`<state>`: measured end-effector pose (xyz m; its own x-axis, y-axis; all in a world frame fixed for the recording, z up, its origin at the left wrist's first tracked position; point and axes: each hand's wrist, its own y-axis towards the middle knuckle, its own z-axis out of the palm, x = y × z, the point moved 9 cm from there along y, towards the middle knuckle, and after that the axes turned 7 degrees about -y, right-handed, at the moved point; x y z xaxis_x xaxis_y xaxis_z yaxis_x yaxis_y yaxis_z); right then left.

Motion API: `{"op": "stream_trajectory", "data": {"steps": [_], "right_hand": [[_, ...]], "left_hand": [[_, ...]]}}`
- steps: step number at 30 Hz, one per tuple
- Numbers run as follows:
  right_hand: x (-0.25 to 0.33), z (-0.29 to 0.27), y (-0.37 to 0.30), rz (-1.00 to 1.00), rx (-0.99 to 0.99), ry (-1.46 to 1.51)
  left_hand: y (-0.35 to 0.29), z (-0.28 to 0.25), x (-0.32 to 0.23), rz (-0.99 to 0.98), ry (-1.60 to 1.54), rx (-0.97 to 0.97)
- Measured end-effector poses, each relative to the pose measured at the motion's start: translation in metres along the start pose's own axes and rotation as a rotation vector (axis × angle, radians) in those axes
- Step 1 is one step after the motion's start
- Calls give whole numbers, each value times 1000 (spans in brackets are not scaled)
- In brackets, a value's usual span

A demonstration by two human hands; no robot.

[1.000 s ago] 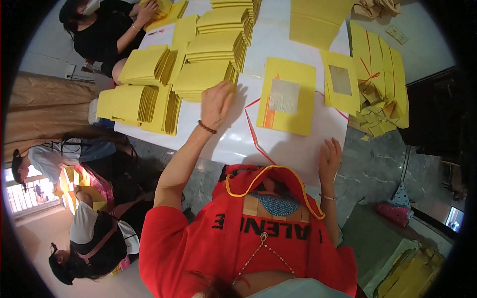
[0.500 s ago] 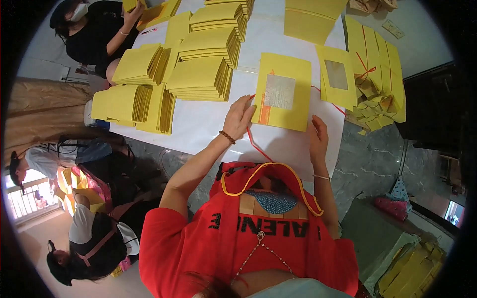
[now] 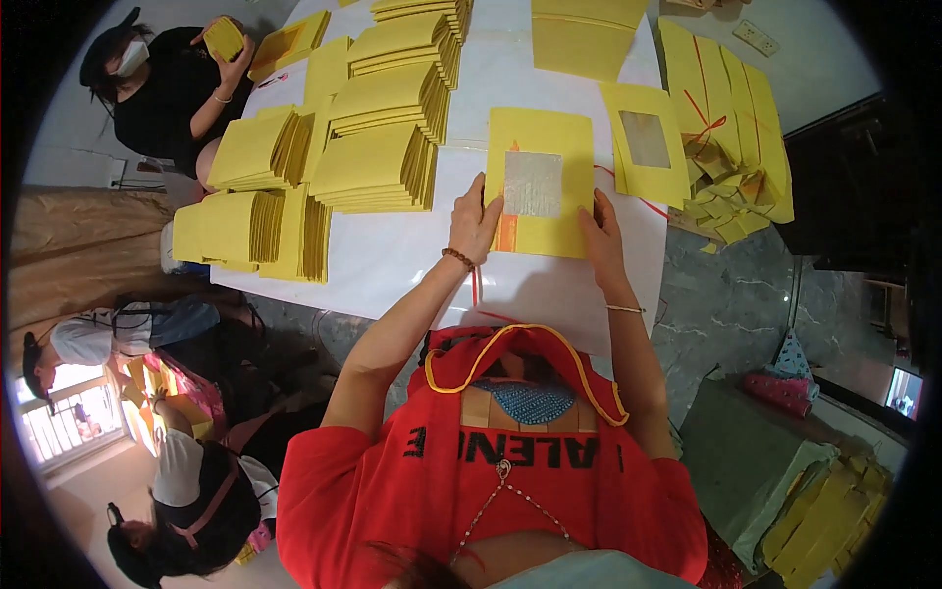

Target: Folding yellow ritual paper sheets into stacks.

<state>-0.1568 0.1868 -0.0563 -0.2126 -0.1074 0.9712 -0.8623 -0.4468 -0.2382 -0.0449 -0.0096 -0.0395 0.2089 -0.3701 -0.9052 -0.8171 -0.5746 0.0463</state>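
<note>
A yellow rectangular paper (image 3: 540, 231) with a silvery square in its middle and an orange streak lies flat on the table in front of me. I cannot tell whether it is one sheet or a pile. My left hand (image 3: 475, 221) grips its left edge, thumb over the top face. Along the right edge, my right hand (image 3: 601, 236) holds it the same way, fingers hidden beside or beneath it. A red string (image 3: 475, 287) comes out near my left wrist, and part of it shows beyond the right side. To the right lies a similar yellow paper (image 3: 667, 182) with a greyish square.
Stacks of folded yellow paper (image 3: 373, 167) fill the table's left side. Another yellow pile (image 3: 589, 44) stands at the far edge. Tied yellow bundles (image 3: 731, 128) sit off the right side. A masked person (image 3: 167, 98) handles yellow paper at the far left; others work lower left.
My right hand has come in from beside the paper and now holds its right edge. My left hand has closed on the left edge. The view has shifted slightly.
</note>
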Motion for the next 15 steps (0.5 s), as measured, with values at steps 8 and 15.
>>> {"op": "stream_trajectory", "data": {"steps": [8,15], "right_hand": [[-5,-2,6,71,14,1],[3,1,5,-30,-10,-72]], "left_hand": [[6,7,8,14,-255,-26],[3,9,13,-47,-125,-25]]}}
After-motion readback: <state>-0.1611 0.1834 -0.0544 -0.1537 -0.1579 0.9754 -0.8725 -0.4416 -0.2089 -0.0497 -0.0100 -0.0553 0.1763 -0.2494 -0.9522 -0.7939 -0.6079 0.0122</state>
